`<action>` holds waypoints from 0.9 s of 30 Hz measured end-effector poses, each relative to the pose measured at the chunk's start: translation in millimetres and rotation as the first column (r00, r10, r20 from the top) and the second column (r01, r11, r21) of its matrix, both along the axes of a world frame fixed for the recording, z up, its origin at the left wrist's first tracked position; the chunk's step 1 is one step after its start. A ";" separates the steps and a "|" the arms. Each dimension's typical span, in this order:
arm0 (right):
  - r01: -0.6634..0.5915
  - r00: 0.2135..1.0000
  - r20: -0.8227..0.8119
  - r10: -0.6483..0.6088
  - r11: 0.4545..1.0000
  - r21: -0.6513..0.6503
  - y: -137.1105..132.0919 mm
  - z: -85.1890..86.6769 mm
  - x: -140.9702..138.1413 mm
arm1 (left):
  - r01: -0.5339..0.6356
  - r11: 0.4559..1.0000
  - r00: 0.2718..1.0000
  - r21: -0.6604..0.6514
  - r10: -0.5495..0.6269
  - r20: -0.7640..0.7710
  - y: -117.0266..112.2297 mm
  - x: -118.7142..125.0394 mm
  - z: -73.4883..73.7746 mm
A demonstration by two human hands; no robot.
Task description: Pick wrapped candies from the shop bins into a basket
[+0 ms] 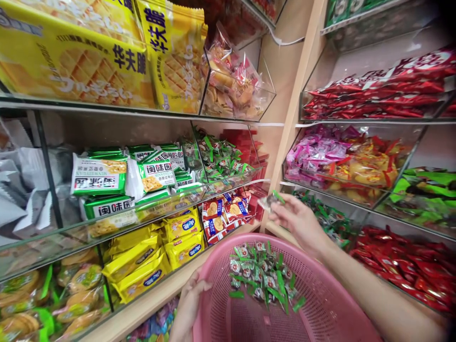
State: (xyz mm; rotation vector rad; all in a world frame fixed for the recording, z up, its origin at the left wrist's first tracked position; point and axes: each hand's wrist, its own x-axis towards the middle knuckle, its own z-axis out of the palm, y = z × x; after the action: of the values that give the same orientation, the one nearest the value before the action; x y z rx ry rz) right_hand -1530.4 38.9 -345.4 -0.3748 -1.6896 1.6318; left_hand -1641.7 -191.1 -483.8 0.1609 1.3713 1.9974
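Observation:
My left hand grips the left rim of a pink plastic basket with a perforated wall. Inside the basket lies a heap of small candies in clear wrappers with green ends. Above its far rim, my right hand pinches a similar small wrapped candy, clear with a green end. Behind that hand, at its right, a shelf bin holds more green-and-clear wrapped candies. Another pile of green-wrapped candies sits in a clear bin on the left shelf.
Shelves with clear bins meet at a wooden post. On the left are yellow waffle packs, green-and-white packets and yellow packets. Red-wrapped sweets fill the lower right bin. Pink-wrapped sweets lie above.

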 end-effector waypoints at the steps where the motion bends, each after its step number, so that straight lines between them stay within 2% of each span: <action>1: 0.008 1.000 0.030 -0.007 0.999 -0.038 1.0 -17.6 8.2 | -0.005 1.000 1.000 0.005 0.005 0.014 0.2 0.3 -0.4; 3: 0.016 0.998 0.067 -0.011 0.998 -0.066 3.1 -47.0 20.2 | -0.015 1.000 0.999 0.005 0.015 0.052 0.8 0.2 -1.6; 5: 0.024 0.995 0.097 -0.020 0.999 -0.042 3.1 -64.8 27.7 | -0.011 1.000 0.997 0.006 0.011 0.070 1.3 -0.2 -2.1; 8: 0.067 0.988 0.136 -0.079 0.994 0.091 -1.5 -71.8 34.1 | 0.016 1.000 0.997 -0.002 -0.016 0.073 1.9 1.0 1.2; 11: 0.086 0.987 0.102 -0.121 0.951 0.296 -5.9 -71.7 38.1 | -0.007 0.999 0.997 -0.052 0.010 0.073 2.1 5.3 8.5; 13: 0.056 0.991 0.095 -0.098 0.926 0.373 -6.0 -75.6 40.4 | -0.029 0.997 0.997 -0.075 0.034 0.063 1.9 9.0 13.6; 17: -0.020 0.992 0.125 -0.017 0.956 0.293 -0.4 -90.5 43.1 | -0.022 0.999 0.999 -0.045 0.024 0.032 0.7 12.1 17.1; 20: -0.036 0.996 0.091 0.015 0.970 0.239 4.1 -97.1 43.4 | -0.043 0.996 0.999 -0.081 0.045 0.024 -0.4 7.9 10.9; 24: -0.058 0.995 0.094 0.037 0.969 0.238 4.5 -97.2 43.9 | -0.062 0.988 0.997 -0.142 0.068 0.043 -0.7 0.0 -2.0; 27: -0.082 0.990 0.130 0.052 0.968 0.239 2.5 -95.3 45.6 | -0.061 0.990 0.996 -0.125 0.068 0.054 0.3 -2.2 -6.9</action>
State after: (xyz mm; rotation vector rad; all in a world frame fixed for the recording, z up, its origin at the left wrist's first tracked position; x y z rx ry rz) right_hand -1484.8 41.4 -440.7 -0.3032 -1.9895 1.4507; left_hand -1643.9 -190.8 -490.7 0.0020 1.4741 1.9474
